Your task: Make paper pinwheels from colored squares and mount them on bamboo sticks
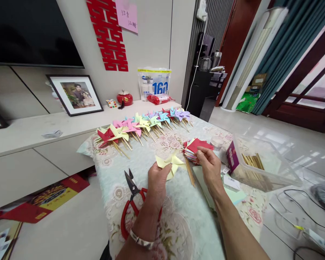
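Paper, pale yellow and folded into a pinwheel (171, 163), sits pinched in the left hand (157, 180), thumb on top and fingers curled beneath, so the vanes stay gathered toward the middle and face upward. The right hand (209, 167), at three o'clock from it, has its fingertips pressed together at the edge of a stack of coloured paper squares (195, 148), red sheet on top; whether it grips a sheet or something smaller I cannot tell, since the fingers cover the spot. Between the two hands lie thin wooden sticks (190, 172), close by, pointing roughly from twelve to six o'clock.

Finished pinwheels (143, 124) lie in a row from ten to twelve o'clock across the far side of the worktop (184, 216), sticks all pointing toward the person, which keeps the paper heads from crushing one another. Red-handled scissors (132, 202) rest at nine o'clock from the left wrist, blades closed and pointing away, their handles partly hidden by the forearm. A clear plastic box (262, 162) at three o'clock holds more sticks; its glare makes the rest of its contents hard to read. A small round container (217, 142) beyond the paper stack is too blurred to identify. The centre of the held pinwheel is hidden by the thumb.
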Demonstrator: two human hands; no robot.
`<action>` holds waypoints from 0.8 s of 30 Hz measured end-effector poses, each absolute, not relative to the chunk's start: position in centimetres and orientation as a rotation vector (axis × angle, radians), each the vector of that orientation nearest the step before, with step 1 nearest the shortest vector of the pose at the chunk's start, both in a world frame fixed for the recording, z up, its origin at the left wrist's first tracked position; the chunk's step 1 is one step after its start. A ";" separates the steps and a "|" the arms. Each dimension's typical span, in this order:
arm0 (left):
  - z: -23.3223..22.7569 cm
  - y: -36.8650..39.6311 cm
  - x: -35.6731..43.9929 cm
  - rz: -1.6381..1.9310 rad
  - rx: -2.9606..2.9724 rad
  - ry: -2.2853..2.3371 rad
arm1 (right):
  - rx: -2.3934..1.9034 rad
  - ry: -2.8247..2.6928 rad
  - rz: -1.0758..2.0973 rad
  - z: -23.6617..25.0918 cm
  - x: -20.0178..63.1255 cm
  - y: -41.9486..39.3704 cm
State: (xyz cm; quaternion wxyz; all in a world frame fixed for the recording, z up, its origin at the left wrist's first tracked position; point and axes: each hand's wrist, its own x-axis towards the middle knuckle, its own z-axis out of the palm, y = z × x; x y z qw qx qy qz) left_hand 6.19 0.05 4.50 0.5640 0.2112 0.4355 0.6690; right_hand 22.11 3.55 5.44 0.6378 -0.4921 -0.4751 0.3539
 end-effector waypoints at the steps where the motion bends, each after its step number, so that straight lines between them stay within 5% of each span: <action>1: 4.5 0.1 6.2 1.579 0.485 1.023 | -1.140 -1.110 0.767 5.4 22.1 3.5; 7: 4.6 -0.2 6.2 1.554 0.454 1.001 | -1.255 -1.515 0.585 5.5 20.8 1.4; 12: 4.3 -1.8 6.6 1.531 0.436 0.977 | -1.307 -1.753 0.247 10.2 25.0 0.7; 17: 3.4 -5.1 7.2 1.466 0.425 0.973 | -1.903 -1.890 -0.126 15.8 34.6 3.5; 24: 2.0 -9.5 7.9 1.439 0.437 1.004 | -2.358 -2.000 0.529 14.4 40.4 5.7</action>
